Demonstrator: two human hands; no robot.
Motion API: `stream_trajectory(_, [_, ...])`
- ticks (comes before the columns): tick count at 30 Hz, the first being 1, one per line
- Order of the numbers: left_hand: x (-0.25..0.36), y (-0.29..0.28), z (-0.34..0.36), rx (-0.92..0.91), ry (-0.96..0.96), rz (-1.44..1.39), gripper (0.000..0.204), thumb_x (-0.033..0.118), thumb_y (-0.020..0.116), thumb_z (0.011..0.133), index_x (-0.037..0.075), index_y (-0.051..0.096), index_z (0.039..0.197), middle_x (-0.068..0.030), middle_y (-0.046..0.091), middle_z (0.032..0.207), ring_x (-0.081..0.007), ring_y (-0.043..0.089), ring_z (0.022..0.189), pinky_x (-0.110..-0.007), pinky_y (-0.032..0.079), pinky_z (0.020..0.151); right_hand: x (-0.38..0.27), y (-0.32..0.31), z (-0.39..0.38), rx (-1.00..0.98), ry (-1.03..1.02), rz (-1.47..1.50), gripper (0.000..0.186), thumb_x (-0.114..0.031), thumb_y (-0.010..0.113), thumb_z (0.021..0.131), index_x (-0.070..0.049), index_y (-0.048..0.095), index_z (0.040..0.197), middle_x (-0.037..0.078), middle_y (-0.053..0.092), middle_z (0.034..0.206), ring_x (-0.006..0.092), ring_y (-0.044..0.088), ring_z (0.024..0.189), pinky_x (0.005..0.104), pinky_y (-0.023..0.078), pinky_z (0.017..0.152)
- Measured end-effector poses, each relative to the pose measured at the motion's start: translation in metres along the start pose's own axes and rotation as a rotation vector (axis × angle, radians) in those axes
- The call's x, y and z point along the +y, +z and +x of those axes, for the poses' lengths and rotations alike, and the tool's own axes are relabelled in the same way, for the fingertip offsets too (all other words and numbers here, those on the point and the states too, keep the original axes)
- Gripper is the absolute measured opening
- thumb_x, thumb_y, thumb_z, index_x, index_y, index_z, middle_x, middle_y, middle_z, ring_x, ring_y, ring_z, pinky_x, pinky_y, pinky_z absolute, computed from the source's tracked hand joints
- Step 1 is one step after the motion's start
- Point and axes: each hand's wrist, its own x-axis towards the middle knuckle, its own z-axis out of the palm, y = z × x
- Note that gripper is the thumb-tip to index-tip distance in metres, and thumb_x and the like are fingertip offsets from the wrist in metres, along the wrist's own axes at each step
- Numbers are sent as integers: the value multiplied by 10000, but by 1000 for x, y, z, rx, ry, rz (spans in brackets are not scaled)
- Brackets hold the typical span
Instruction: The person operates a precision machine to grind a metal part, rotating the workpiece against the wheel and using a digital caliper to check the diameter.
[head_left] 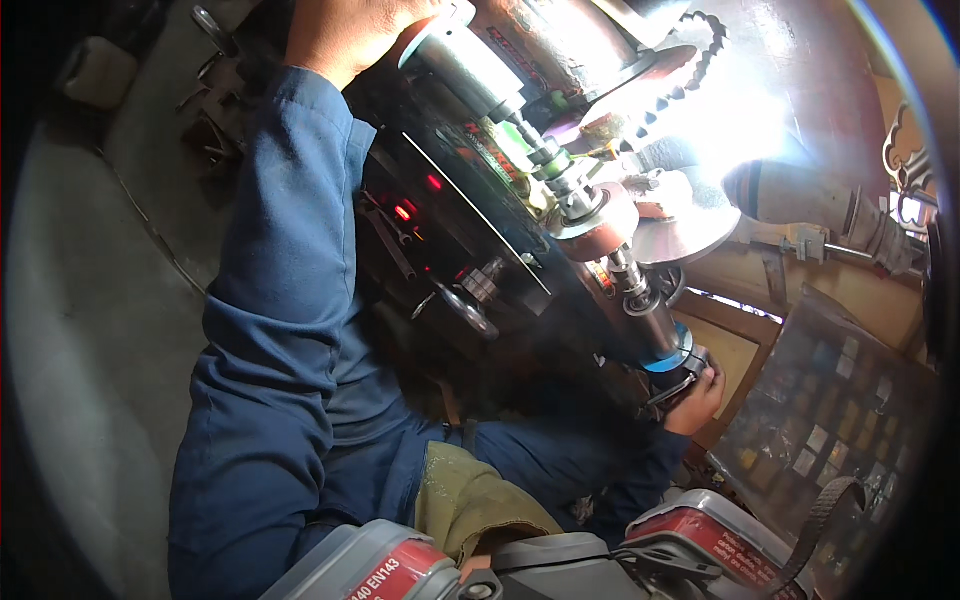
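Note:
At the top edge, my left hand [350, 35] is closed over the end of a steel cylinder [470, 70]; its fingertips are partly cut off by the frame. A thin stepped shaft [545, 160] runs down from this cylinder to a coppery round part [598, 225]. Beyond that part, the line continues into a second metal cylinder [652, 328] with a blue band. At its lower right end, my right hand [698, 400] curls its fingers around a black knob [680, 380]. A pale grinding wheel [695, 225] stands close behind the coppery part.
A glaring lamp [735, 125] whitens the upper right. A dark segmented hose [715, 45] arches above the machine. Below the shaft are a handwheel [468, 312], a wrench [390, 240] and red lights [404, 212]. Clear plastic covers small packets [830, 420] at right.

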Motion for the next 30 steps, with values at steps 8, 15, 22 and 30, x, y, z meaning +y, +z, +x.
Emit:
stream_trajectory(8, [-1, -5, 1, 106, 155, 266, 247, 119, 797, 755, -71, 674, 856, -123, 705, 797, -131, 681, 693, -253, 545, 635, 25, -19, 77, -672, 430, 108, 261, -99, 491, 912, 76, 640, 1036, 105, 676, 950, 163, 637, 827, 279, 494, 777])
stream_trajectory(15, [-15, -5, 4, 171, 183, 148, 260, 126, 829, 710, -39, 693, 859, -104, 690, 830, -130, 667, 751, -260, 538, 661, 91, -16, 136, -1227, -27, -502, 232, -124, 541, 893, 35, 665, 1009, 121, 684, 941, 196, 648, 846, 289, 494, 755])
stream_trajectory(22, [-31, -7, 11, 189, 379, 145, 260, 134, 828, 681, -30, 687, 827, -109, 694, 828, -175, 679, 714, -287, 539, 671, 82, -22, 148, -1171, 327, -384, 232, -129, 547, 895, 39, 663, 1006, 127, 683, 939, 206, 647, 852, 299, 493, 762])
stream_trajectory(30, [-26, -9, 4, 210, 317, 65, 212, 111, 802, 677, -14, 672, 788, -90, 687, 707, -182, 677, 666, -297, 534, 636, 45, -11, 151, -1112, 461, -376, 233, -134, 553, 896, 43, 661, 1002, 134, 681, 937, 216, 646, 860, 310, 493, 769])
